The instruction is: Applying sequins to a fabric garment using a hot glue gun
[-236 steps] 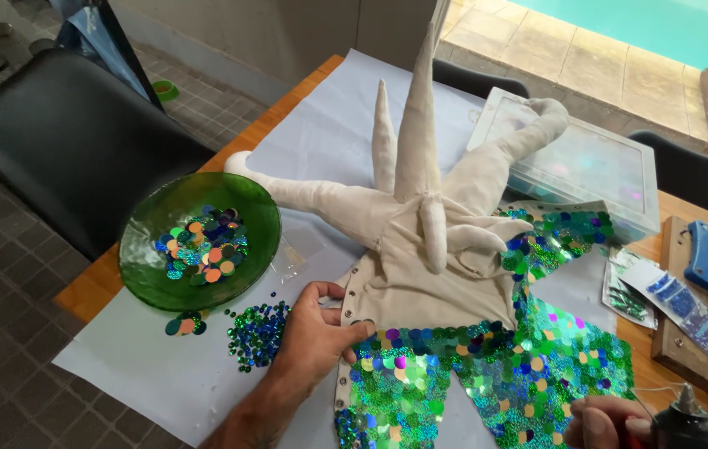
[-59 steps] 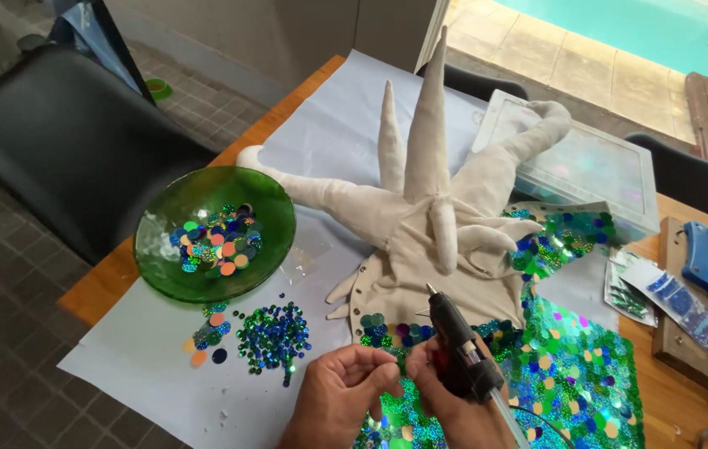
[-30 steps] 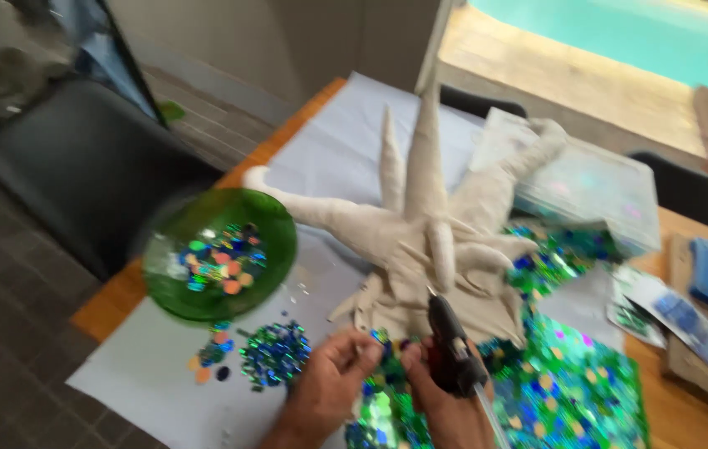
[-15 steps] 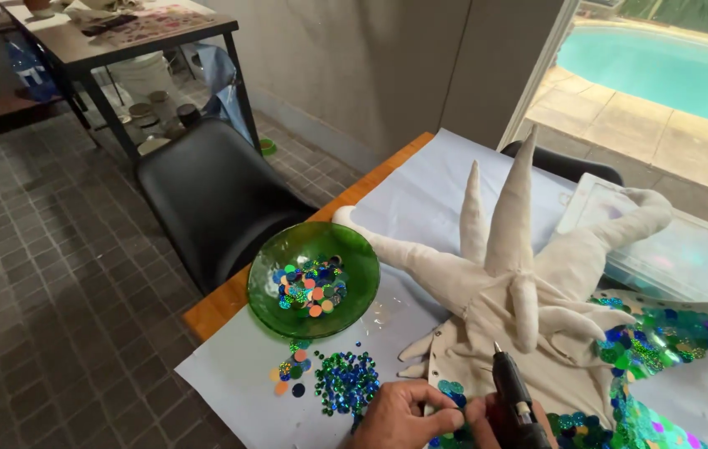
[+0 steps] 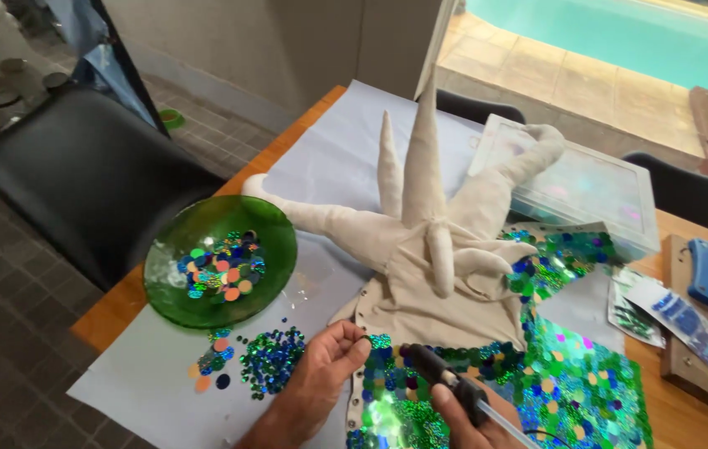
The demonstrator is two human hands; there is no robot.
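My left hand (image 5: 321, 378) pinches a green sequin (image 5: 380, 341) onto the cloth costume (image 5: 429, 283); my right hand (image 5: 462, 420), half cut off, fingers seemingly clamped round the glue gun (image 5: 441, 381).

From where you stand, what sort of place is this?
Probably a home craft table beside a patio: a swimming pool lies just outside, a green glass bowl holds loose sequins, and the hands work with a glue gun on a sequinned fabric costume piece.

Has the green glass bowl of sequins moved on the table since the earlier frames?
No. The green glass bowl sits by the same cream fabric spike tip at the paper's left edge; only the camera shifted.
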